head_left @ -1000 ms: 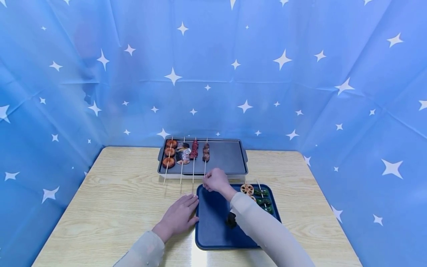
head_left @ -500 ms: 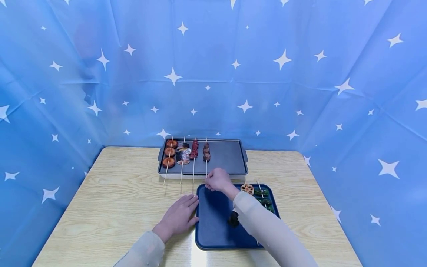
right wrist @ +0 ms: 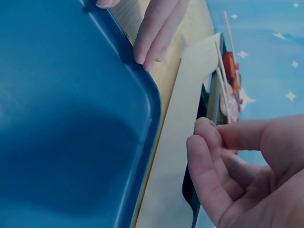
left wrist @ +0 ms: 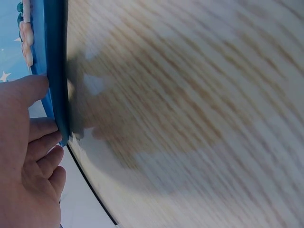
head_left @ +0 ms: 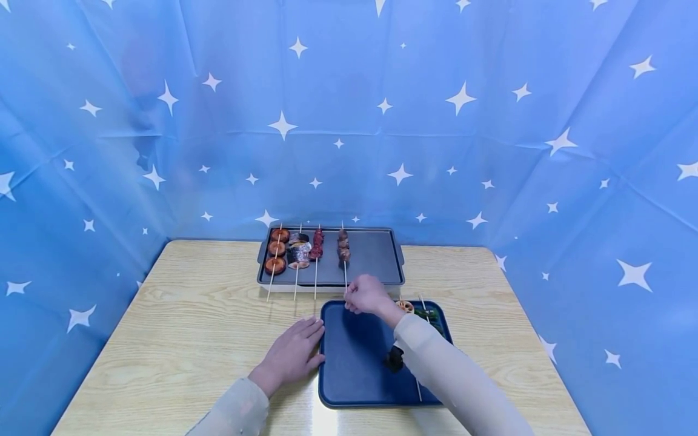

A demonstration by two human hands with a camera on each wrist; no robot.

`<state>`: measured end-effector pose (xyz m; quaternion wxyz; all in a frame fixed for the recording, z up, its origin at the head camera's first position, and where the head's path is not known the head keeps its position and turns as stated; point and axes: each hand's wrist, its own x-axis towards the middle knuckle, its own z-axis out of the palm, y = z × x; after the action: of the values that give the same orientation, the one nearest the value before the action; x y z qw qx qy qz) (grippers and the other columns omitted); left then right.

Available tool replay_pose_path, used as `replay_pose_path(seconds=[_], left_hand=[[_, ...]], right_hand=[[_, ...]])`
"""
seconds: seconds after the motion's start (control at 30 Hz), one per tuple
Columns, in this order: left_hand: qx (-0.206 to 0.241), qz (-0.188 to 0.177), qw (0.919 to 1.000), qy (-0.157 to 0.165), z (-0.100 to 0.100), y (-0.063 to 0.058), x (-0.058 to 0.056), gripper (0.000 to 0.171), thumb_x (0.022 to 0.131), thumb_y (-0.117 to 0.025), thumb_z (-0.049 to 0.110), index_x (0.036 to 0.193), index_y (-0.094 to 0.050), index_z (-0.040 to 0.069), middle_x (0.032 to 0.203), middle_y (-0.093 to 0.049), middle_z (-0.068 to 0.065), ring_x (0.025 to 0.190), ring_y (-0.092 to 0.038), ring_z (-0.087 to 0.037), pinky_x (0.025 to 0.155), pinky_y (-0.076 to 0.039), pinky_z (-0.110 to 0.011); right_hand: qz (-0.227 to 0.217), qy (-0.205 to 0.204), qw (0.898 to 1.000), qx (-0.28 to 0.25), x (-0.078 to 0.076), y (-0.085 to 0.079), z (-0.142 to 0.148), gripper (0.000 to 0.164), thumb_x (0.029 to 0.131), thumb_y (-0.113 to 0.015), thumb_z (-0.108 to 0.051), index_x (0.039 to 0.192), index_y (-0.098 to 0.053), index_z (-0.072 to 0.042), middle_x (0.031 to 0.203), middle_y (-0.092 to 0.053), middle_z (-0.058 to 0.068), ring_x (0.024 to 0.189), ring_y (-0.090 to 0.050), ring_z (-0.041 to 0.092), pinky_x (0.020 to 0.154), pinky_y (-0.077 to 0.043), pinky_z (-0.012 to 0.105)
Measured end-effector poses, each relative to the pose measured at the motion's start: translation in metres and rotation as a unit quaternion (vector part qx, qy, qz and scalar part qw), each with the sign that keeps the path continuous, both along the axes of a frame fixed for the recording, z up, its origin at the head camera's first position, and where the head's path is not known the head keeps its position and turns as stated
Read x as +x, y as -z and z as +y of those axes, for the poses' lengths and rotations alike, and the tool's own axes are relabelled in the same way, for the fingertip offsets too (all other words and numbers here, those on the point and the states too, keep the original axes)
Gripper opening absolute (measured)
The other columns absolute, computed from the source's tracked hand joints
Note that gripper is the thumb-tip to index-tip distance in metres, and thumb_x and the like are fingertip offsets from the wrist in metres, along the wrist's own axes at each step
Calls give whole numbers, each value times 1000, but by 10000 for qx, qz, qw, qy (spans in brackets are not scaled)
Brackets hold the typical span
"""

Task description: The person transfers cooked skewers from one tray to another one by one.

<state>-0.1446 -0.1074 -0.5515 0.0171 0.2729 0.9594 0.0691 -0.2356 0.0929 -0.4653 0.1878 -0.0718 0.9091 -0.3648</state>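
My right hand [head_left: 366, 295] pinches the bare stick end of a brown meat skewer [head_left: 343, 245] between thumb and fingertips. The skewer's meat overlaps the dark griddle [head_left: 376, 257], right of a red meat skewer [head_left: 316, 245] with a gap between them. In the right wrist view the curled fingers [right wrist: 206, 156] hide most of the held stick. My left hand [head_left: 291, 351] lies flat beside the blue tray [head_left: 349, 369], its fingertips touching the left edge. The left wrist view shows its thumb and fingers against the tray rim [left wrist: 56, 61].
On the griddle's left lie a skewer of round brown-red slices [head_left: 275, 265] and a fish skewer [head_left: 299, 254]. A lotus root skewer [head_left: 405, 306] and a green pepper skewer [head_left: 431, 315] lie on the tray's right, partly behind my right sleeve [head_left: 442, 357]. A starry blue curtain [head_left: 338, 91] backs the table.
My right hand has moved a little to the right with the brown meat skewer, widening the gap from the red one. The left hand has stayed at the tray's edge.
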Motion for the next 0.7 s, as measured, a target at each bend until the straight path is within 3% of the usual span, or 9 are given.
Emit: replay_pose_path(seconds=[0.23,0.7], left_hand=[[49,-69,10000,-7,1,-1,0,62,95,-57,48,140,-52,6,150,-48,-8,142,-41,-25,120,-33,-41],[31,-99,9999,15,1,-4,2,61,95,-56,47,140,-52,6,150,-48,-9,142,-42,-26,121,-32,-41]], right_hand=[[-92,-73,9999,61,3,-5,10,21,96,-57,-11,82,-71,-3,73,-71,4,65,-68,14,64,-62,30],[-333,-171,9993,44,11,-7,33,18,93,-60,-6,77,-69,-4,71,-70,5,63,-66,15,66,-63,36]])
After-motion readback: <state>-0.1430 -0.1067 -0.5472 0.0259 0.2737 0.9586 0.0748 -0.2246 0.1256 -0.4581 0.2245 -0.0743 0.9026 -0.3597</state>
